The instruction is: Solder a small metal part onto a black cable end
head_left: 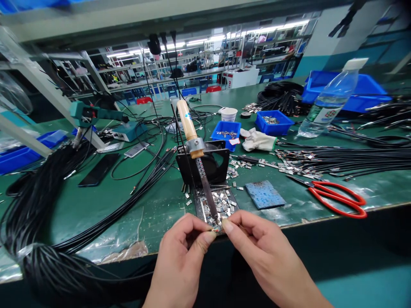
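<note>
A soldering iron (207, 188) with a wooden handle is clamped tip-down on a stand with a black fan (212, 164). Just left of its tip, my left hand (184, 252) pinches a cable end (214, 230) with small coloured wires showing. My right hand (257, 250) is closed in a pinch at the right of the tip; what is between its thumb and finger is mostly hidden. Beneath the iron, many small metal connectors (224, 203) lie on a dark tray (198, 207) at the table edge.
Red-handled scissors (340, 196) and a blue sponge (265, 194) lie to the right. Black cable bundles (35, 214) hang over the left edge; more cables (362, 158) lie right. Behind are blue bins (278, 128), a glove (258, 140), a water bottle (330, 102) and a phone (99, 170).
</note>
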Demonstrator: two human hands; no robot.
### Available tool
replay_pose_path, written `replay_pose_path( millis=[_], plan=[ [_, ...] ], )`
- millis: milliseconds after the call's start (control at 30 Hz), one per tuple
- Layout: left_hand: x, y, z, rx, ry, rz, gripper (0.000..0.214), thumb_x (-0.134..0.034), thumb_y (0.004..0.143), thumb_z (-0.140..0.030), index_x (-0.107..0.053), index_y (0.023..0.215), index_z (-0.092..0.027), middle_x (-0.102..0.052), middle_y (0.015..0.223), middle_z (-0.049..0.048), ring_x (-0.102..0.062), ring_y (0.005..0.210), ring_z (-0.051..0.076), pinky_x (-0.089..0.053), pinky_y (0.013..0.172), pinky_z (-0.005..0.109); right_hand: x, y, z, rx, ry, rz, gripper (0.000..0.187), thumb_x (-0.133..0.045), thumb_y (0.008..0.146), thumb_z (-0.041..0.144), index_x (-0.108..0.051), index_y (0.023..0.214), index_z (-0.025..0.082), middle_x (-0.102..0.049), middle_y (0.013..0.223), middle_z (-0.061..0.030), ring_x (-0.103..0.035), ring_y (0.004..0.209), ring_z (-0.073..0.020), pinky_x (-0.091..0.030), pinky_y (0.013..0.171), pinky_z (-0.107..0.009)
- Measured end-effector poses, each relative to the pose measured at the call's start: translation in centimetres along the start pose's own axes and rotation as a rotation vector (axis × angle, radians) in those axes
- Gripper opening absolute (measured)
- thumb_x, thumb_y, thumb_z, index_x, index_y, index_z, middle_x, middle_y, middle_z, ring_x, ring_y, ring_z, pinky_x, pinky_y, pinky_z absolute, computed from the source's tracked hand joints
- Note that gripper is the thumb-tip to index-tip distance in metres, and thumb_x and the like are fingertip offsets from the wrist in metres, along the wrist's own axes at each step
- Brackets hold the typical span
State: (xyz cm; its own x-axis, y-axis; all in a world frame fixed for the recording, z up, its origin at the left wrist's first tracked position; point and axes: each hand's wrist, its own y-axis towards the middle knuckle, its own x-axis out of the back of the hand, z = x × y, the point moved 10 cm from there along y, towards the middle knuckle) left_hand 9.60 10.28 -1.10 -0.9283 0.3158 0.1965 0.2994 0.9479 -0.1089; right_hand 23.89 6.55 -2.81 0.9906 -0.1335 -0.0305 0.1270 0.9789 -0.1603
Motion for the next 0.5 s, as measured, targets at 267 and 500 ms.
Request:
replay_pose_path(
  millis=[267, 500],
  plan=[
    [0.05, -0.02, 0.15, 0.006, 0.004, -0.01, 0.025, -0.07, 0.091, -0.042, -0.069, 0.078, -0.02, -0.061, 0.074, -0.0007, -0.05, 0.068, 0.018, -0.041, 0.063, 0.028, -0.35, 0.31, -0.11, 0.017, 0.02, 0.036, 0.038, -0.061, 0.099, 0.052, -0.062, 0.077, 0.022, -0.055, 0.074, 0.001, -0.045, 0.071, -0.0159, -0.034, 0.055, -0.024],
    [0.17, 0.02, 0.11, 0.019, 0.009, -0.022, 0.027, -0.07, 0.089, -0.043, -0.069, 0.076, -0.02, -0.061, 0.073, 0.0, -0.051, 0.068, 0.019, -0.041, 0.063, 0.029, -0.28, 0.5, -0.5, 0.009, 0.007, 0.026, 0.034, -0.065, 0.096, 0.049, -0.066, 0.077, 0.022, -0.055, 0.071, 0.0016, -0.044, 0.07, -0.0154, -0.036, 0.056, -0.024]
  ],
)
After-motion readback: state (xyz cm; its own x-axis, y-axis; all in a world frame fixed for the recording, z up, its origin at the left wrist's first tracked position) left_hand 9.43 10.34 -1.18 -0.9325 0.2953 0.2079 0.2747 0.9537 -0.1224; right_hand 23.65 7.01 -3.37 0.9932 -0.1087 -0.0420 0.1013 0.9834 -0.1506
